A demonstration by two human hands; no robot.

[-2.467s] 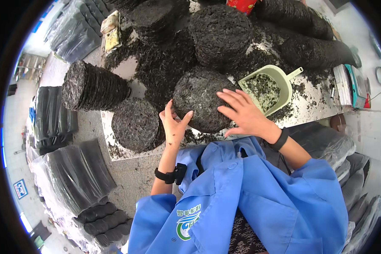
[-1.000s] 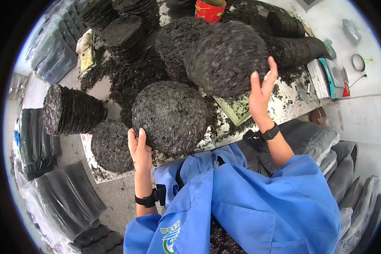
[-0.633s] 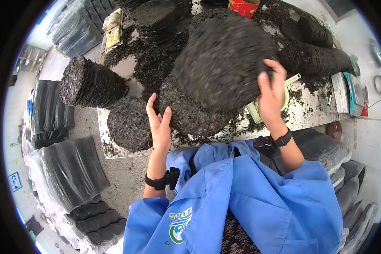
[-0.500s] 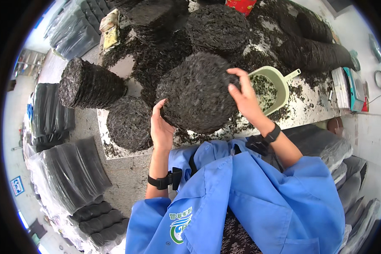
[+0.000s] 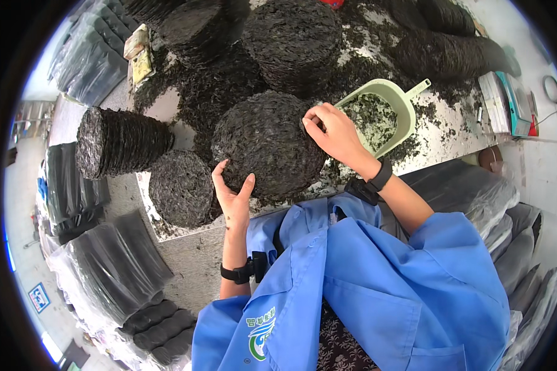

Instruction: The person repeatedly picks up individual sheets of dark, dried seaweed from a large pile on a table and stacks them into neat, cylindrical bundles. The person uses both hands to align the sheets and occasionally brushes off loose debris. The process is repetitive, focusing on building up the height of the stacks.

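A thick round stack of dark dried seaweed discs [image 5: 266, 142] is in front of me, between my two hands. My left hand [image 5: 232, 201] is at its lower left rim, with thumb and index finger spread apart against the edge. At the upper right rim, the bent fingers of my right hand [image 5: 334, 131] pinch the edge of the top disc. Their tips are partly hidden. Left of my left hand lies another round seaweed stack [image 5: 181, 185] by the table corner. Close to my right hand is a pale green scoop [image 5: 408, 117] with seaweed scraps in it.
More seaweed stacks stand behind [image 5: 291, 46], and a toppled stack [image 5: 124, 143] lies at the left. Loose scraps cover much of the white table [image 5: 442, 157]. A teal-edged box-like object [image 5: 507, 102] sits at the right. Bagged stacks [image 5: 108, 266] line the floor.
The seaweed stack has come lower and left in relation to the scoop. My right fingers have curled in at its rim, while my left thumb has come out against the edge. The view has shifted slightly.
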